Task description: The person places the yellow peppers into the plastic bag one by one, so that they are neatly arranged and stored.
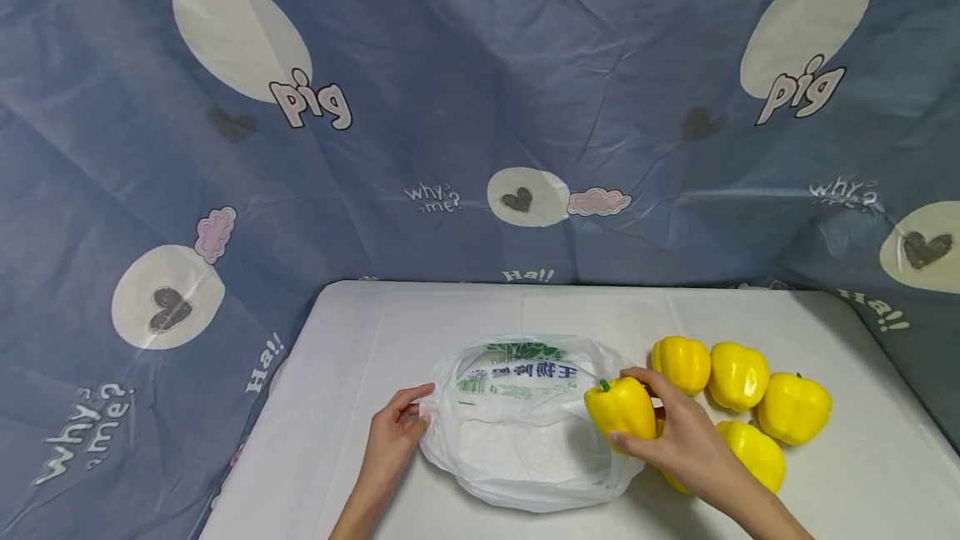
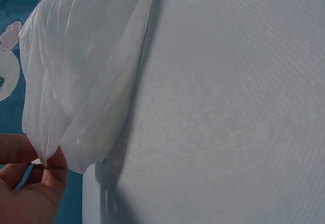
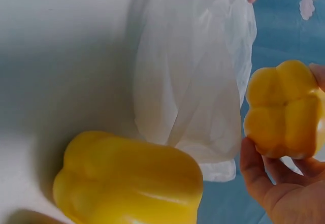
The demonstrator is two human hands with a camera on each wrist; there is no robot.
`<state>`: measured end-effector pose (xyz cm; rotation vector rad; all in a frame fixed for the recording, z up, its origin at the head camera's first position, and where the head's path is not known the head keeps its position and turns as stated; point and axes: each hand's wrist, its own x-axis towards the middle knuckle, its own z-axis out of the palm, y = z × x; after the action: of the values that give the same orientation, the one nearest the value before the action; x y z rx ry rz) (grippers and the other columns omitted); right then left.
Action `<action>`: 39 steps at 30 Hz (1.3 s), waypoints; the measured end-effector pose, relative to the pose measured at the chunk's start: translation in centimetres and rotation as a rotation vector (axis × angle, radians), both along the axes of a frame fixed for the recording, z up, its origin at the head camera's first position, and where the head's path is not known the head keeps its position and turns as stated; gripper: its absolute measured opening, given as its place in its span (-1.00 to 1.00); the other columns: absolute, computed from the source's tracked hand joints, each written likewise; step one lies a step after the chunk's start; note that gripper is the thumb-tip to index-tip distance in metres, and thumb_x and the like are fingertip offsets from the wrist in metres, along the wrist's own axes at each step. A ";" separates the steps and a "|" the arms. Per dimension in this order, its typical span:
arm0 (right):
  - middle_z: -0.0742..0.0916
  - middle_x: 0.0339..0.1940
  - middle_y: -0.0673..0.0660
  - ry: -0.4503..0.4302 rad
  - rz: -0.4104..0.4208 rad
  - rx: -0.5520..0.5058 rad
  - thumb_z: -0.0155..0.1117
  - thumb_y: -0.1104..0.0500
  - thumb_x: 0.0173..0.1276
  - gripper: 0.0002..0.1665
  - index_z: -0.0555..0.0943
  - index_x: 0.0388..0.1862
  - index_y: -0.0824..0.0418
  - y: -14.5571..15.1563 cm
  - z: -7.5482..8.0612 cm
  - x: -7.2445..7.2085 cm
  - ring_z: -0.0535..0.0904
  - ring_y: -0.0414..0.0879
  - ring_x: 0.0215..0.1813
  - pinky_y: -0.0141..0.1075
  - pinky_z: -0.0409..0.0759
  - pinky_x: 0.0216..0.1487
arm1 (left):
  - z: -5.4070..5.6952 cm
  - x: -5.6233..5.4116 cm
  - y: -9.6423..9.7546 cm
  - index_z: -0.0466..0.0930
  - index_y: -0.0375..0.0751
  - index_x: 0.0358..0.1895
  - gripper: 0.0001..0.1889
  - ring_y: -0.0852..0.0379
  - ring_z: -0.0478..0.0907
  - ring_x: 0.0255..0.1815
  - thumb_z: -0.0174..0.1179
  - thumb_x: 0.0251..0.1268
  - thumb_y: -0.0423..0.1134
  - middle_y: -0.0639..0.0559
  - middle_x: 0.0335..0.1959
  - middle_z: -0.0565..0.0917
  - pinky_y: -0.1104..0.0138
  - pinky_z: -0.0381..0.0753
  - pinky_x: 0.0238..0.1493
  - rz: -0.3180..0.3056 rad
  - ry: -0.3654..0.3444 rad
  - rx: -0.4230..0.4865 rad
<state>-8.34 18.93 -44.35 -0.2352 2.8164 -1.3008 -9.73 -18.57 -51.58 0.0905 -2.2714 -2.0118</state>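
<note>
A white plastic bag [image 1: 517, 448] with green and blue print lies with its mouth spread on the table. At its left rim my left hand [image 1: 399, 432] pinches the plastic; the left wrist view shows thumb and finger meeting on a gathered edge of the bag [image 2: 86, 82]. My right hand [image 1: 678, 436] grips a yellow bell pepper [image 1: 621, 408], its green stem facing the bag, over the bag's right rim. In the right wrist view this held pepper [image 3: 282, 109] shows its lobed bottom, with fingers curled round it. Another pepper [image 3: 129, 178] lies beside the bag, mostly hidden behind my right hand in the head view.
Several yellow bell peppers [image 1: 738, 376] rest in a cluster on the right of the white table [image 1: 375, 323]. One pepper [image 1: 753, 452] lies just behind my right wrist. A blue printed cloth [image 1: 465, 123] hangs behind the table and along its sides.
</note>
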 end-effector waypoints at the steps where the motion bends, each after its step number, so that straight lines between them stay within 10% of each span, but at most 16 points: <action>1: 0.62 0.08 0.04 -0.001 0.013 0.001 0.61 -0.14 -0.04 -0.09 0.42 0.28 0.07 -0.1 0.0 -0.1 0.54 -0.12 -0.08 -0.23 0.60 -0.08 | 0.0 0.0 0.0 0.64 -0.37 0.07 -0.54 0.12 0.51 -0.20 0.13 0.07 -0.72 -0.21 -0.07 0.60 0.49 0.50 -0.23 0.000 0.000 0.002; 39: 0.62 -0.12 -0.11 0.003 0.276 0.075 0.58 -0.05 -0.05 -0.18 0.47 0.22 0.04 -4.6 1.3 -5.1 0.53 -0.17 -0.24 -0.30 0.56 -0.26 | -0.1 -0.1 0.3 0.63 -0.37 0.09 -0.52 0.12 0.52 -0.18 0.12 0.07 -0.73 -0.20 -0.02 0.61 0.50 0.51 -0.19 0.012 0.004 0.018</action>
<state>-13.45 14.32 -43.02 -0.5980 2.7047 -1.1342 -9.80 -18.24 -51.67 0.1011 -2.2457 -2.0245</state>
